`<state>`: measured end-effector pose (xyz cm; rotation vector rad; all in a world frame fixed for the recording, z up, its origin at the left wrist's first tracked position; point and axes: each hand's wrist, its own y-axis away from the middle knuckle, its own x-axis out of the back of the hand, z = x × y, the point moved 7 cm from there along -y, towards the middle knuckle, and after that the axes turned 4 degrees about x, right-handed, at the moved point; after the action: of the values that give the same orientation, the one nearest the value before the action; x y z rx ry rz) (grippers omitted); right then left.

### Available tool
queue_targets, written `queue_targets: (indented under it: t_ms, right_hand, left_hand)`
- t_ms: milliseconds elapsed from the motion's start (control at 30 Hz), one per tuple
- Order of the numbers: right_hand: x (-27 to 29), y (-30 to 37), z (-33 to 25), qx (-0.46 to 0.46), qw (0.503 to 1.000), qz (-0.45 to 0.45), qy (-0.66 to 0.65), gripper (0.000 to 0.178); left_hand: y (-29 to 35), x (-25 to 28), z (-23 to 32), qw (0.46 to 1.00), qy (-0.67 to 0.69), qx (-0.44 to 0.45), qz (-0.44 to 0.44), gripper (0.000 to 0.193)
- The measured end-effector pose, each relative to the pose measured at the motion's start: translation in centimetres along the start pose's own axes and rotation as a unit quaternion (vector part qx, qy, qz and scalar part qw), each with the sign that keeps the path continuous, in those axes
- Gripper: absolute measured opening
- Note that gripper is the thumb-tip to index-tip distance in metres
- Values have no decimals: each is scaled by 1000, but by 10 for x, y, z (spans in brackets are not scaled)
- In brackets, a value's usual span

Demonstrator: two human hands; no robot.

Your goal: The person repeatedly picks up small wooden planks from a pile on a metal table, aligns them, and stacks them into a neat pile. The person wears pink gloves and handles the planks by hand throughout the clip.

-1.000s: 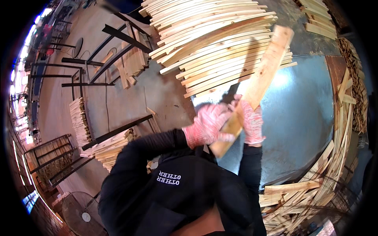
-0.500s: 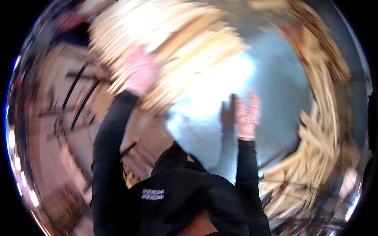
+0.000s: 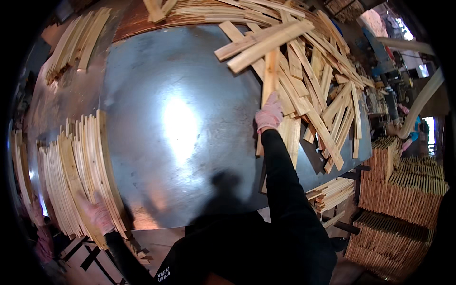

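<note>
The left hand (image 3: 98,216) is blurred against a row of wooden slats (image 3: 78,173), so we cannot tell whether its fingers grip or merely touch. The right hand (image 3: 270,114) covers part of a wooden board (image 3: 270,71) — its palm is hidden from us. The top edge crops the jumbled board heap (image 3: 322,133); a distant person (image 3: 414,130) is too small to make out.

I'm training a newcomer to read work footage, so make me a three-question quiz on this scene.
1. True or false: the left hand is at the row of boards lying side by side.
2. The right hand is at: A) the bright reflection; B) the jumbled boards; C) the floor.
3. What colour are the sleeves?

Key: 1. True. 2. B. 3. Black.
</note>
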<state>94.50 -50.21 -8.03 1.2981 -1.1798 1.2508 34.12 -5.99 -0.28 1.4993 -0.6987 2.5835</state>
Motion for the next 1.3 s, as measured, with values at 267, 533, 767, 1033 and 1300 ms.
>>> queue_targets:
  t_ms: [267,533,767,1033,1300]
  right_hand:
    - [44,72,-16,402,844,-267,-235,47]
    - [-32,-192,-83,-8,867,-21,-497,96]
    - [44,-184,-135,159,516,-206,-816,47]
    - [-41,-35,-192,249,829,-300,-401,66]
    - [15,-309,-137,-122,919,129,-353,101]
  left_hand:
    - [236,-235,352,380,521,358,-675,55]
    - [258,-177,407,701,340,281,-561,25]
    - [233,-153,346,841,280,328,-327,19]
    - [173,-223,406,939,186,93,-274,81]
    - [184,-245,377,899,213,191,-331,77]
